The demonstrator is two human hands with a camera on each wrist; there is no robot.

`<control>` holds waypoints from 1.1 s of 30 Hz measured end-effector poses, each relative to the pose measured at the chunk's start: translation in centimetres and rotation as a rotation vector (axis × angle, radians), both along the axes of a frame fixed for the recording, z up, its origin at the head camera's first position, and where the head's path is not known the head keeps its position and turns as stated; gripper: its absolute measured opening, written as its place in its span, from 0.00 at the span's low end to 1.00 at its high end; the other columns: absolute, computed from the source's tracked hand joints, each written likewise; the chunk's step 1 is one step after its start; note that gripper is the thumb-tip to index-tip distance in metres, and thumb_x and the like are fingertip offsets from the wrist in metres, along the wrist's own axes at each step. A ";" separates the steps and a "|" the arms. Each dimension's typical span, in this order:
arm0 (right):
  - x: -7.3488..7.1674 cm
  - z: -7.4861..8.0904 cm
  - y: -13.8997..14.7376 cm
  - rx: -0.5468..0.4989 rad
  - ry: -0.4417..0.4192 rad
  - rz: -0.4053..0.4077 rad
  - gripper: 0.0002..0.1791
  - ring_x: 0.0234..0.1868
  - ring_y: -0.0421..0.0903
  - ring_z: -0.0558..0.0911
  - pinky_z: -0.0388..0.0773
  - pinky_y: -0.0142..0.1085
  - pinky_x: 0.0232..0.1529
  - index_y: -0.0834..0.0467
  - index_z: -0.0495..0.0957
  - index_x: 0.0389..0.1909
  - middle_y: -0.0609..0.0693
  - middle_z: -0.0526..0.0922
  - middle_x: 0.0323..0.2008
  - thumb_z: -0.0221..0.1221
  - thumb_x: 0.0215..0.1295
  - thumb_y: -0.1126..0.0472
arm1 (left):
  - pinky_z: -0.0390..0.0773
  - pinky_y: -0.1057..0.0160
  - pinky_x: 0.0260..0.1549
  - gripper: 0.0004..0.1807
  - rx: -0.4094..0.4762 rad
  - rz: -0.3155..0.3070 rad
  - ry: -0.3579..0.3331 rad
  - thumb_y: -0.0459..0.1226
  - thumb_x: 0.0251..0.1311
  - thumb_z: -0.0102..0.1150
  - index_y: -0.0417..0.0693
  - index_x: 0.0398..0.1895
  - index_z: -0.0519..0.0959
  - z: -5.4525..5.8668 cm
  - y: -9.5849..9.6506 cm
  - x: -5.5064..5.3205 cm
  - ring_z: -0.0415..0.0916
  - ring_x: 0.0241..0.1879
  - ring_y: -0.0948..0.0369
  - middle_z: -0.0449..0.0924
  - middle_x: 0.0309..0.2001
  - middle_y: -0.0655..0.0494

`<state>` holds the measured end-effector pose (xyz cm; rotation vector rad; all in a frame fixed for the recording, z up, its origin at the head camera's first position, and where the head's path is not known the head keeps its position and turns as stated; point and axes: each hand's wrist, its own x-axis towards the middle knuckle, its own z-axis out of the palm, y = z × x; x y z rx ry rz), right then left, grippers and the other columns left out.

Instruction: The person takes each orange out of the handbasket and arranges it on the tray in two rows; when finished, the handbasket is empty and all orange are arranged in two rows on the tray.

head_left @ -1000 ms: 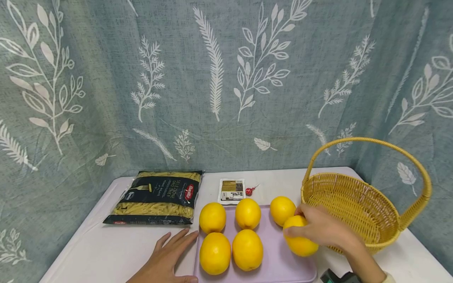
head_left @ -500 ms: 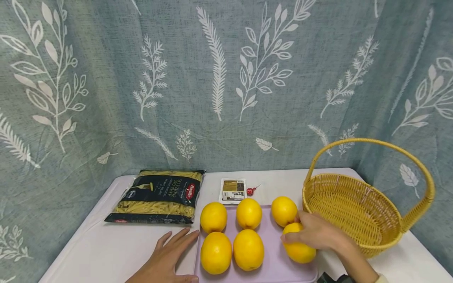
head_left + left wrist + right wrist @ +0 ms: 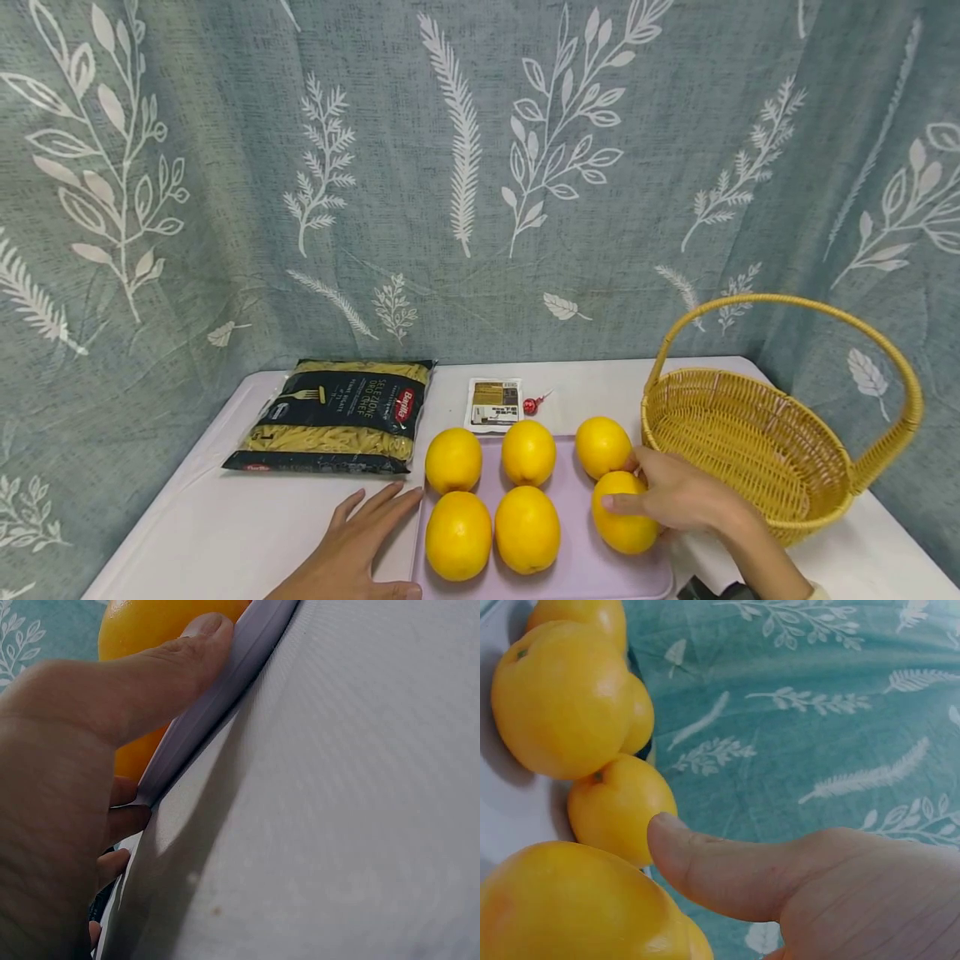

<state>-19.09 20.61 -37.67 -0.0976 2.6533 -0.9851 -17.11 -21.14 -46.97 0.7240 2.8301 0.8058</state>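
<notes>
My right hand (image 3: 686, 496) holds a yellow-orange orange (image 3: 621, 518) over the right side of the lilac tray (image 3: 577, 550), thumb across its top and fingers round its far right side. In the right wrist view this orange (image 3: 570, 907) fills the lower left corner. Just behind it sits another orange (image 3: 603, 447); two more, a middle one (image 3: 528, 452) and a left one (image 3: 453, 461), share that back row. Two oranges (image 3: 459, 536) stand in front on the left. With fingers spread, my left hand (image 3: 356, 546) lies at the tray's left edge, its thumb along the rim (image 3: 225, 682).
A yellow wicker basket (image 3: 738, 442) with a tall handle stands right of the tray. At the back left lies a bag of penne pasta (image 3: 337, 415). Behind the tray are a small flat packet (image 3: 495, 406) and a little red object (image 3: 532, 406). A patterned curtain (image 3: 480, 183) hangs behind.
My right hand has brought its orange slightly left and down over the tray, in front of the back right orange. The left hand keeps its place at the tray's edge.
</notes>
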 end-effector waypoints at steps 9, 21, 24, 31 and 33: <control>-0.2 0.4 0.1 -0.001 -0.028 0.015 0.32 0.29 0.49 0.81 0.83 0.43 0.21 0.61 0.75 0.55 0.55 0.78 0.43 0.76 0.53 0.51 | 0.44 0.25 0.70 0.54 0.002 -0.002 -0.013 0.66 0.52 0.67 0.50 0.77 0.63 0.0 -0.2 -0.1 0.56 0.75 0.39 0.63 0.75 0.44; -0.4 0.5 0.2 0.013 -0.063 0.036 0.33 0.35 0.47 0.82 0.85 0.43 0.23 0.60 0.76 0.55 0.55 0.79 0.47 0.78 0.51 0.53 | 0.43 0.24 0.69 0.52 0.035 -0.027 -0.023 0.64 0.53 0.67 0.51 0.78 0.62 0.2 -0.3 0.0 0.55 0.75 0.38 0.63 0.76 0.45; -0.4 0.4 0.4 0.017 -0.051 0.044 0.33 0.32 0.48 0.81 0.84 0.43 0.22 0.59 0.76 0.55 0.55 0.79 0.48 0.78 0.51 0.51 | 0.41 0.23 0.69 0.51 0.047 -0.041 -0.042 0.62 0.54 0.67 0.52 0.78 0.61 0.3 -0.2 0.0 0.53 0.75 0.38 0.62 0.77 0.46; -0.1 0.3 0.9 0.086 0.063 0.097 0.31 0.31 0.48 0.81 0.82 0.42 0.29 0.57 0.78 0.54 0.53 0.80 0.46 0.76 0.53 0.47 | 0.41 0.24 0.70 0.50 0.069 -0.004 -0.154 0.63 0.55 0.66 0.59 0.79 0.60 1.6 0.1 0.3 0.50 0.77 0.40 0.56 0.79 0.48; 0.1 0.6 1.1 0.133 0.111 0.128 0.32 0.37 0.47 0.80 0.81 0.43 0.35 0.57 0.77 0.55 0.52 0.81 0.45 0.74 0.54 0.44 | 0.48 0.24 0.69 0.49 0.074 0.012 -0.154 0.64 0.55 0.66 0.60 0.78 0.61 2.3 0.3 0.3 0.53 0.76 0.39 0.57 0.78 0.47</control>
